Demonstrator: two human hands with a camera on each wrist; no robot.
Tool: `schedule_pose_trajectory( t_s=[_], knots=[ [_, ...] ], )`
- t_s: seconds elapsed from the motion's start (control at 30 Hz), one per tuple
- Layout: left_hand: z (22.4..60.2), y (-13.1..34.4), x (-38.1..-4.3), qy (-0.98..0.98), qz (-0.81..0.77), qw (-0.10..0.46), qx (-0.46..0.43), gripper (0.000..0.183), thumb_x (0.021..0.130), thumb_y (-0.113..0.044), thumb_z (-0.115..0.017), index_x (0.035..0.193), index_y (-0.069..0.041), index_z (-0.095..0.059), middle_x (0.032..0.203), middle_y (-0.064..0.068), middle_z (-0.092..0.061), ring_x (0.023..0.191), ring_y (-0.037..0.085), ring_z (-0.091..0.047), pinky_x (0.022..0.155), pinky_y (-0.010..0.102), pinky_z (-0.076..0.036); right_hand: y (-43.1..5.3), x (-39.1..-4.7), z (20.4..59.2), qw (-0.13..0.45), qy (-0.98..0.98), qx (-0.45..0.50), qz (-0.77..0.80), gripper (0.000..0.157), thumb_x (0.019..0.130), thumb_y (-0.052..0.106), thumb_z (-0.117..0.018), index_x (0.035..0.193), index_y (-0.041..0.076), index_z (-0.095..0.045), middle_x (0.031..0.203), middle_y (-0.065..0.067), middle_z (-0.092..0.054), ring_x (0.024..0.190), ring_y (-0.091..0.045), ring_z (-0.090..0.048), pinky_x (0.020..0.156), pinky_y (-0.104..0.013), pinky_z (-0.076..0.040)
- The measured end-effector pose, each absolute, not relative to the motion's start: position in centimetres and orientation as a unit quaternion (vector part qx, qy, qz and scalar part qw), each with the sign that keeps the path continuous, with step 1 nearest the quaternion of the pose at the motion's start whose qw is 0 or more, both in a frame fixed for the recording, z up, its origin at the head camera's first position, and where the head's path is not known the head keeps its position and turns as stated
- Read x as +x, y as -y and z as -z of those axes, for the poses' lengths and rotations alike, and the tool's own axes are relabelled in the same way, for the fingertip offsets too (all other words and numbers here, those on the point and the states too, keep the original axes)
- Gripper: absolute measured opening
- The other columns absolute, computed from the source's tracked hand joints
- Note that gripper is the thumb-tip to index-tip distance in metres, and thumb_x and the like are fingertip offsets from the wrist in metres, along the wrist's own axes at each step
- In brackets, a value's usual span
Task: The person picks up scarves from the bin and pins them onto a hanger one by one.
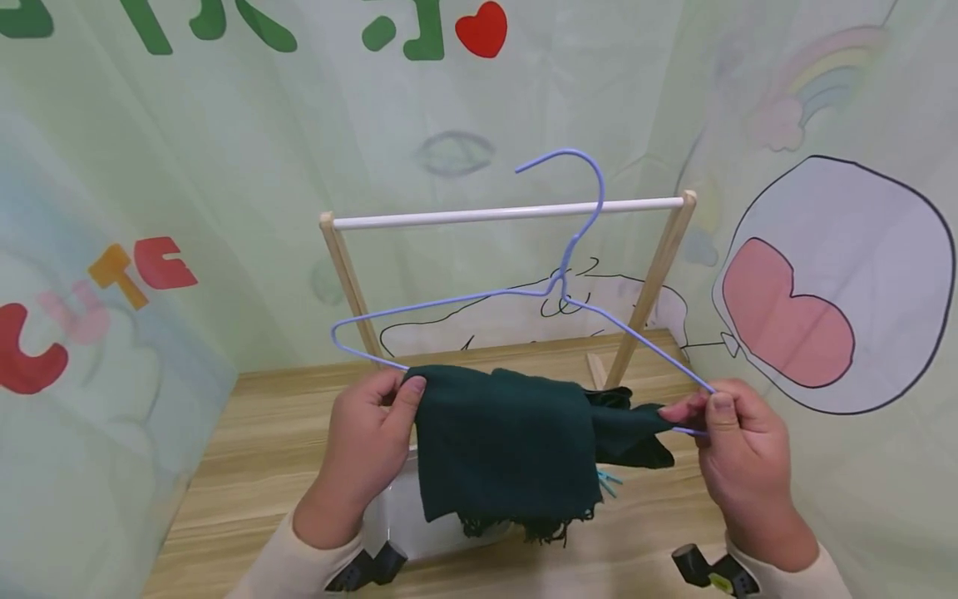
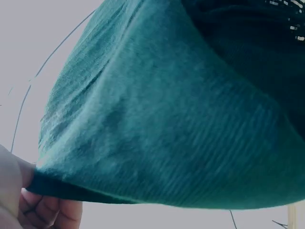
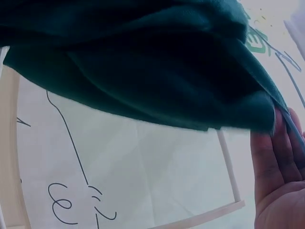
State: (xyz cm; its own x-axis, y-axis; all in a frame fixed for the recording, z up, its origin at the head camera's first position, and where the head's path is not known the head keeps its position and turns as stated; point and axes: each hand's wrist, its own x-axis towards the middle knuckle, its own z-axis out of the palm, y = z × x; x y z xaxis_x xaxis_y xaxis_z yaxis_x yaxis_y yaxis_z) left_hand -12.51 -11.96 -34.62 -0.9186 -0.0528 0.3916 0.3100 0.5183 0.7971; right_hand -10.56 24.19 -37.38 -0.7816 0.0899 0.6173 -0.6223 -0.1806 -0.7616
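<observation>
A dark green fringed scarf (image 1: 509,441) hangs folded over the lower bar of a lavender wire hanger (image 1: 464,296), which is held up with its hook on top. Thumb and fingers of my left hand (image 1: 370,445) pinch the scarf's upper left corner at the bar. At the hanger's right corner, my right hand (image 1: 748,457) grips the wire, its fingertips by the scarf's bunched narrow end. In the left wrist view the scarf (image 2: 157,109) spreads wide from the left hand (image 2: 47,210). The right wrist view shows the scarf (image 3: 167,81) beside the right hand (image 3: 281,181).
Behind the hanger stands a wooden rack with a white rail (image 1: 486,215). Below the scarf, a white bin (image 1: 404,507) sits on the wood-grain table (image 1: 254,441), partly hidden. A teal clothespin (image 1: 609,481) lies to its right. Printed curtains (image 1: 262,166) surround the table.
</observation>
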Motion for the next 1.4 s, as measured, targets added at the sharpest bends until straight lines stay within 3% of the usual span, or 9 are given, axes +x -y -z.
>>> schedule_pose_trajectory(
  t_s=[0.27, 0.47, 0.63, 0.9, 0.97, 1.07, 1.2, 1.3, 1.4],
  knots=[
    [34.2, 12.7, -12.7, 0.841, 0.507, 0.175, -0.064, 0.03, 0.109, -0.016, -0.059, 0.081, -0.002, -0.062, 0.068, 0.005, -0.046, 0.067, 0.022, -0.049, 0.06, 0.028, -0.041, -24.2, -10.7, 37.4, 0.238, 0.559, 0.258, -0.751, 0.029, 0.109, -0.01, -0.034, 0.099, -0.013, -0.061, 0.093, -0.011, -0.077, 0.089, -0.017, -0.079, 0.085, -0.029, -0.06],
    [34.1, 13.2, -13.0, 0.817, 0.543, 0.19, -0.037, 0.033, 0.11, -0.015, -0.055, 0.082, 0.001, -0.059, 0.064, 0.003, -0.038, 0.061, 0.018, -0.041, 0.055, 0.028, -0.033, -24.4, -10.6, 37.3, 0.241, 0.564, 0.254, -0.748, 0.029, 0.11, -0.009, -0.035, 0.099, -0.011, -0.062, 0.092, -0.01, -0.077, 0.088, -0.015, -0.079, 0.084, -0.029, -0.06],
    [34.4, 13.2, -13.3, 0.795, 0.577, 0.184, -0.034, 0.037, 0.111, -0.014, -0.052, 0.079, 0.004, -0.056, 0.064, 0.004, -0.039, 0.062, 0.02, -0.043, 0.054, 0.029, -0.034, -24.3, -10.5, 37.1, 0.237, 0.561, 0.257, -0.751, 0.029, 0.109, -0.009, -0.035, 0.099, -0.01, -0.062, 0.093, -0.01, -0.076, 0.088, -0.016, -0.08, 0.085, -0.029, -0.06],
    [35.7, 12.5, -13.6, 0.812, 0.562, 0.155, -0.017, 0.03, 0.11, -0.019, -0.056, 0.09, 0.002, -0.062, 0.075, 0.011, -0.05, 0.072, 0.023, -0.051, 0.062, 0.028, -0.043, -23.6, -10.5, 37.0, 0.241, 0.56, 0.248, -0.753, 0.028, 0.109, -0.008, -0.037, 0.099, -0.007, -0.064, 0.092, -0.009, -0.078, 0.088, -0.016, -0.08, 0.083, -0.03, -0.06],
    [35.9, 12.2, -13.3, 0.814, 0.551, 0.182, -0.006, 0.022, 0.108, -0.018, -0.06, 0.098, 0.001, -0.06, 0.085, 0.012, -0.054, 0.079, 0.022, -0.052, 0.067, 0.027, -0.044, -23.4, -10.5, 37.0, 0.243, 0.557, 0.247, -0.754, 0.028, 0.109, -0.008, -0.037, 0.099, -0.008, -0.063, 0.092, -0.01, -0.078, 0.088, -0.016, -0.08, 0.083, -0.03, -0.06],
    [36.5, 11.8, -12.8, 0.809, 0.515, 0.28, -0.04, 0.02, 0.102, -0.012, -0.068, 0.108, 0.003, -0.056, 0.099, 0.015, -0.055, 0.091, 0.023, -0.051, 0.08, 0.029, -0.043, -23.1, -10.6, 37.0, 0.247, 0.551, 0.249, -0.757, 0.028, 0.11, -0.007, -0.038, 0.098, -0.008, -0.063, 0.092, -0.01, -0.077, 0.088, -0.017, -0.08, 0.083, -0.031, -0.06],
    [36.6, 10.2, -12.1, 0.792, 0.395, 0.429, -0.179, 0.035, 0.102, -0.03, -0.069, 0.108, 0.004, -0.061, 0.104, 0.019, -0.059, 0.098, 0.032, -0.054, 0.086, 0.044, -0.039, -22.6, -10.9, 37.0, 0.254, 0.535, 0.267, -0.76, 0.026, 0.109, -0.008, -0.039, 0.098, -0.011, -0.062, 0.093, -0.012, -0.077, 0.088, -0.018, -0.08, 0.083, -0.032, -0.06],
    [36.0, 8.3, -11.7, 0.795, 0.305, 0.451, -0.267, 0.046, 0.103, -0.05, -0.062, 0.103, -0.004, -0.07, 0.103, 0.013, -0.065, 0.096, 0.033, -0.06, 0.081, 0.051, -0.041, -22.1, -11.2, 36.9, 0.26, 0.533, 0.275, -0.757, 0.025, 0.109, -0.008, -0.04, 0.097, -0.013, -0.061, 0.092, -0.012, -0.078, 0.088, -0.018, -0.08, 0.082, -0.031, -0.06],
    [35.5, 6.4, -11.3, 0.816, 0.246, 0.427, -0.302, 0.046, 0.096, -0.056, -0.067, 0.098, -0.01, -0.073, 0.1, 0.008, -0.066, 0.092, 0.03, -0.061, 0.075, 0.05, -0.042, -21.4, -11.2, 36.8, 0.259, 0.539, 0.269, -0.755, 0.025, 0.109, -0.006, -0.041, 0.095, -0.012, -0.061, 0.091, -0.01, -0.078, 0.087, -0.017, -0.08, 0.082, -0.03, -0.061]
  ],
)
